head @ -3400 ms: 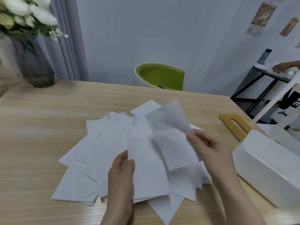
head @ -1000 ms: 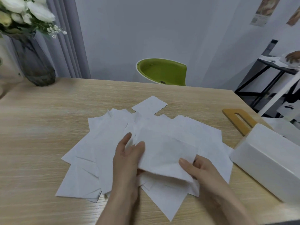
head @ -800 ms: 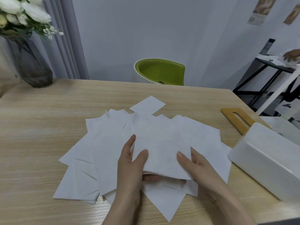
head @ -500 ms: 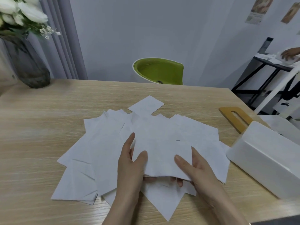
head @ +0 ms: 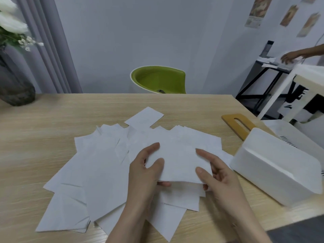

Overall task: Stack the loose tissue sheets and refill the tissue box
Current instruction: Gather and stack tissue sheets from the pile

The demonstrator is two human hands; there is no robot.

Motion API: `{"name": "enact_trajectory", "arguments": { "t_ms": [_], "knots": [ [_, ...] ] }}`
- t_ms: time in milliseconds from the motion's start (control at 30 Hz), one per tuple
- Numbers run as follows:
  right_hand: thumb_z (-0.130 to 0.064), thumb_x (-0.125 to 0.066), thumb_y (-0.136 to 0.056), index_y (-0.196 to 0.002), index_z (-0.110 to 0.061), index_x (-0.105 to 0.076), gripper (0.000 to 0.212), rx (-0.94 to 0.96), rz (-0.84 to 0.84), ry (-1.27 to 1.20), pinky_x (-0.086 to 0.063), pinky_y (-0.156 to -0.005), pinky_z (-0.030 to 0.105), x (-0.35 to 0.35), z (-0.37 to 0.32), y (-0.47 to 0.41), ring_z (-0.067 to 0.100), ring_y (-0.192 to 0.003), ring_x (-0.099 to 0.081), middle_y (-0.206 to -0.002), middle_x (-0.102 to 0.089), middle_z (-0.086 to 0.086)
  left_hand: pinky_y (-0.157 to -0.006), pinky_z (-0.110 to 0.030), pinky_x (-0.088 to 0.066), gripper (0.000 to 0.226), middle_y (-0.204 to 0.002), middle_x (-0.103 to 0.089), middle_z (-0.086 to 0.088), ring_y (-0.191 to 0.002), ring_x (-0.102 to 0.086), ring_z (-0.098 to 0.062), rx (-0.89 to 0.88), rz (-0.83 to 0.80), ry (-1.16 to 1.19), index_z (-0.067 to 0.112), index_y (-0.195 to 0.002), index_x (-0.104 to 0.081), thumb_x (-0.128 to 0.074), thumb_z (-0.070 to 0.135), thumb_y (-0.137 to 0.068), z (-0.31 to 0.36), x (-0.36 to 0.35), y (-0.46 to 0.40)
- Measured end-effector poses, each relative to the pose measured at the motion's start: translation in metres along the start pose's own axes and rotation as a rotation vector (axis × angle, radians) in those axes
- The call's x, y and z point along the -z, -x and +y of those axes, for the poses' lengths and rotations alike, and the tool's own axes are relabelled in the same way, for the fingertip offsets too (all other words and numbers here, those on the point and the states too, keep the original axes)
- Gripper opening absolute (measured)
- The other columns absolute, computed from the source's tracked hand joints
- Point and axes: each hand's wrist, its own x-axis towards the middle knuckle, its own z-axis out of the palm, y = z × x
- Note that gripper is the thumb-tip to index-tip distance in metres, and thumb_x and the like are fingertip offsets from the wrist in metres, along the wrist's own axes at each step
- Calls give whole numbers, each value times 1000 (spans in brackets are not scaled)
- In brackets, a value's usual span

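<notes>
Several loose white tissue sheets (head: 98, 174) lie fanned out across the wooden table (head: 52, 116). Both hands hold one small tissue stack (head: 178, 163) just above the spread, near its right side. My left hand (head: 145, 174) grips the stack's left edge, thumb on top and fingers underneath. My right hand (head: 215, 174) pinches its right edge the same way. The white tissue box (head: 277, 165) stands at the table's right edge, to the right of my right hand. Its wooden lid with a slot (head: 236, 123) lies flat behind it.
A dark glass vase with white flowers (head: 14, 85) stands at the table's far left. A green chair (head: 159, 79) sits behind the far edge. At the far right another person's arm (head: 301, 53) rests on a black side table. A white box (head: 298, 135) sits behind the tissue box.
The single sheet that my right hand held up has come down onto the sheets in my left hand. Both hands now grip the small stack by its two sides.
</notes>
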Motion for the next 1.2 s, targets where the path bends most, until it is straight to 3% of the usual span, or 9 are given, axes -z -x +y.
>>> {"name": "enact_trajectory", "arguments": {
  "t_ms": [67, 133, 233, 367, 500, 667, 867, 1067, 1200],
  "knots": [
    [-2, -63, -87, -110, -27, -67, 34, 10, 57, 12, -49, -69, 15, 13, -3, 2, 4, -89, -65, -103, -72, -11, -53, -33, -54, 35, -116, -65, 11, -80, -68, -11, -24, -54, -70, 30, -114, -66, -60, 5, -90, 1, -12, -4],
    [-2, -63, -87, -107, -25, -67, 31, 24, 121, 23, -48, -66, 11, 27, -10, 4, 0, -80, -65, -96, -73, -13, -78, -44, -57, 34, -114, -68, 11, -97, -66, -22, -68, -114, -180, 33, -113, -66, -62, 10, -89, 2, -29, -8],
    [-6, -64, -87, -102, -30, -68, 29, 51, 248, 65, -45, -63, 7, 52, -15, 7, 0, -72, -61, -92, -72, -16, -104, -40, -45, 34, -117, -65, 19, -114, -59, -9, -114, -206, -277, 31, -114, -67, -62, 12, -87, 8, -61, -13],
    [-16, -67, -85, -102, -35, -69, 25, 55, 396, 154, -46, -77, 24, 89, -17, 7, 10, -77, -54, -92, -67, -22, -102, -38, -48, 33, -115, -67, 14, -111, -60, -9, -114, -297, -253, 30, -114, -69, -66, 14, -85, 13, -105, -21],
    [-17, -66, -87, -103, -34, -70, 24, 70, 495, 178, -40, -77, 25, 125, -18, 4, 8, -75, -46, -74, -57, -29, -99, -40, -50, 26, -111, -69, 12, -108, -62, -12, -118, -398, -208, 29, -106, -73, -71, 17, -83, 10, -148, -30],
    [-22, -64, -88, -104, -37, -67, 22, 78, 579, 350, -40, -84, 27, 167, -16, -4, 8, -102, -51, -111, -61, -11, -106, -39, -40, 30, -124, -60, 10, -119, -50, -9, -298, -524, -418, 25, -115, -69, -70, 19, -85, -2, -198, -39],
    [-31, -63, -87, -99, -46, -61, 20, -6, 591, 800, -17, -106, 32, 196, 6, -14, 10, -114, -41, -103, -60, -9, -110, -28, -6, 32, -133, -54, 11, -133, -35, -8, -542, -593, -831, 32, -123, -64, -62, 28, -92, -16, -231, -58],
    [-26, -60, -91, -106, -31, -69, 18, -18, 482, 1028, 11, -112, 30, 208, 11, -20, 3, -120, -42, -91, -50, -20, -115, -48, 20, 35, -134, -54, 12, -141, -24, -6, -646, -712, -1138, 32, -125, -63, -48, 24, -95, -26, -238, -73],
    [-34, -44, -97, -101, -36, -69, 25, -95, 332, 1241, 21, -107, 31, 212, 7, -25, -3, -122, -35, -92, -54, -18, -109, -50, 27, 38, -132, -55, 12, -141, -24, -11, -704, -800, -1329, 32, -127, -62, -39, 26, -98, -21, -241, -75]
  ]
}}
